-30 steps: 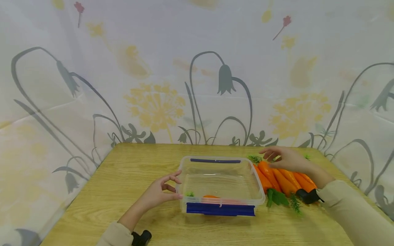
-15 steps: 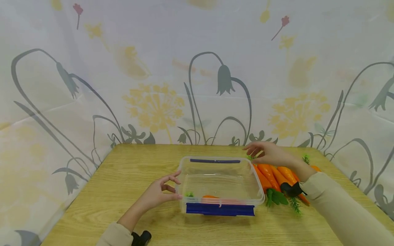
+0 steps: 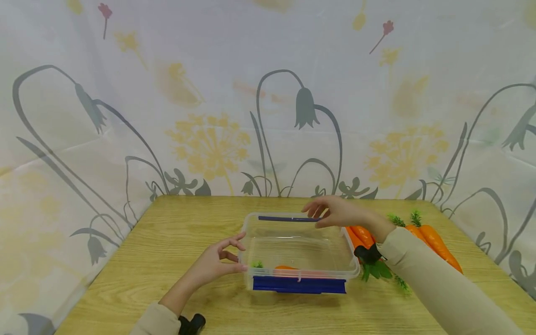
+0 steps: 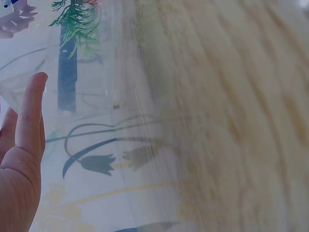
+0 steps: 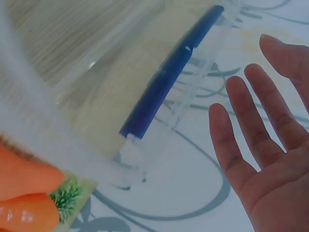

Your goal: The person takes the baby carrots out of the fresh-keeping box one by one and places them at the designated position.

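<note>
A clear plastic food container (image 3: 353,260) with blue clips stands in the middle of the table. Through its front wall show a green sprig (image 3: 258,264) and an orange carrot (image 3: 286,268). At the container's left side is my left hand (image 3: 214,261), its fingertips against or very near the rim. My right hand (image 3: 335,211) is over the back right corner, close to the back blue clip (image 3: 284,218). In the right wrist view that hand's fingers (image 5: 253,104) are extended and hold nothing. Orange carrots (image 3: 439,244) lie right of the container, some hidden behind my right forearm.
Dark green leaves (image 3: 374,270) lie beside the container's right front corner. The front blue clip (image 3: 299,284) juts outward. The wooden table (image 3: 167,228) ends at a flower-printed cloth (image 3: 209,93) behind it.
My right hand has moved left, from above the carrots to the container's back right corner, uncovering carrots on the far right. My left hand and the container stay in place.
</note>
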### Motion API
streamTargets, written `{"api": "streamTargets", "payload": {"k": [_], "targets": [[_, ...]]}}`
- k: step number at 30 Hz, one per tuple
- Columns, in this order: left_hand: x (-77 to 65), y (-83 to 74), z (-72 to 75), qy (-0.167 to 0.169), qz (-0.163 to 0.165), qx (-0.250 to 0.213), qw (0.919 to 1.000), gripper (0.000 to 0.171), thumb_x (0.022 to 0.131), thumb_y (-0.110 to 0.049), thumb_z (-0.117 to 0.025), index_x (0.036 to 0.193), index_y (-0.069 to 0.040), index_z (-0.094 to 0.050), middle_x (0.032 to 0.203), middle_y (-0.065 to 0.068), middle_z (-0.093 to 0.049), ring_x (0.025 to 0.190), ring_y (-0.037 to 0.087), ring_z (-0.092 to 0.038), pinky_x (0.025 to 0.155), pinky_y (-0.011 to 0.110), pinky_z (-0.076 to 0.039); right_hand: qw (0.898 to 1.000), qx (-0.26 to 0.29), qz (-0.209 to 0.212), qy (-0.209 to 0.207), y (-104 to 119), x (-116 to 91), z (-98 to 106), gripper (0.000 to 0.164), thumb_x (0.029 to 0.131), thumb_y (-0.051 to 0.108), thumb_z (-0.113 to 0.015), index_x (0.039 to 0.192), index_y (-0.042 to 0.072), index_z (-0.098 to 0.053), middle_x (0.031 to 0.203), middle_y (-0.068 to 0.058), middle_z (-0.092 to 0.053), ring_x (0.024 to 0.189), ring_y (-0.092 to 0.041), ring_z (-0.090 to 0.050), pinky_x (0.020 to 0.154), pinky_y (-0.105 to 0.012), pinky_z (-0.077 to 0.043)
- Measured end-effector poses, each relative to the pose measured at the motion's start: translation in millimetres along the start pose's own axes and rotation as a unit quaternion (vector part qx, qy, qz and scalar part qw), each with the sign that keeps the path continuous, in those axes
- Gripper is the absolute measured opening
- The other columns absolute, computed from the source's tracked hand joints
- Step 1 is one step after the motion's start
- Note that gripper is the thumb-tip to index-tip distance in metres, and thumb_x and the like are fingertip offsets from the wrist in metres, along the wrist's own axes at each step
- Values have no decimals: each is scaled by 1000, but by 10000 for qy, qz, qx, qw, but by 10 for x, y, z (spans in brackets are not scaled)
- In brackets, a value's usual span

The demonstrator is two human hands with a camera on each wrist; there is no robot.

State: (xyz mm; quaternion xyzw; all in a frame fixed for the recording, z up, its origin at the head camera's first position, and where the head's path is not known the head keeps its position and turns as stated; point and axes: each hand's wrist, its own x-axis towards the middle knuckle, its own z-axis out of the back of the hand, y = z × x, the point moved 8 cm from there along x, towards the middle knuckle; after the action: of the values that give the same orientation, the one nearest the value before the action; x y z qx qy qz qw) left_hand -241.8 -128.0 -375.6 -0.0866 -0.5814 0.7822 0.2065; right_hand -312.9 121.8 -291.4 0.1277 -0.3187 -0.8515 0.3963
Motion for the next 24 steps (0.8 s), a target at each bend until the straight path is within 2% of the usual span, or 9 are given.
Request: {"api": "streamTargets", "payload": {"k": [6,13,18,21,24], "targets": [[2,-4,4,9,-31,25,10000,41,80,-19,-76,109,2,-55,149,5,-30,93,25,-58,76,35,-51,9974,-259,208,641,91,158,-211,36,86,4,-66,121,6,-58,110,-6,-59,99,-22,-57,84,-35,-49],[6,4,15,2,-20,105,9999,40,80,-19,-76,108,1,-56,149,4,-31,92,24,-58,77,35,-51,9830,-154,164,1822,138,254,-600,33,88,6,-64,120,13,-59,110,-2,-59,103,-28,-57,83,-27,-49],[3,10,18,-3,-25,70,10000,42,79,-20,-76,108,1,-56,149,4,-31,92,24,-58,76,35,-51,9651,56,305,2600,143,283,-872,36,88,5,-64,123,9,-57,115,-8,-57,105,-26,-56,85,-27,-48],[5,14,16,2,-31,42,10000,43,79,-21,-76,109,2,-56,149,4,-31,93,24,-58,76,34,-51,9485,207,377,3137,131,273,-1018,39,89,3,-61,127,8,-54,119,-6,-55,107,-20,-55,88,-28,-47],[9,23,22,-19,-35,58,10000,42,79,-21,-76,108,2,-56,149,4,-31,92,24,-58,75,34,-51,9357,173,324,3509,98,267,-1129,45,88,0,-58,131,12,-51,125,-1,-52,107,-13,-55,87,-25,-47]]}}
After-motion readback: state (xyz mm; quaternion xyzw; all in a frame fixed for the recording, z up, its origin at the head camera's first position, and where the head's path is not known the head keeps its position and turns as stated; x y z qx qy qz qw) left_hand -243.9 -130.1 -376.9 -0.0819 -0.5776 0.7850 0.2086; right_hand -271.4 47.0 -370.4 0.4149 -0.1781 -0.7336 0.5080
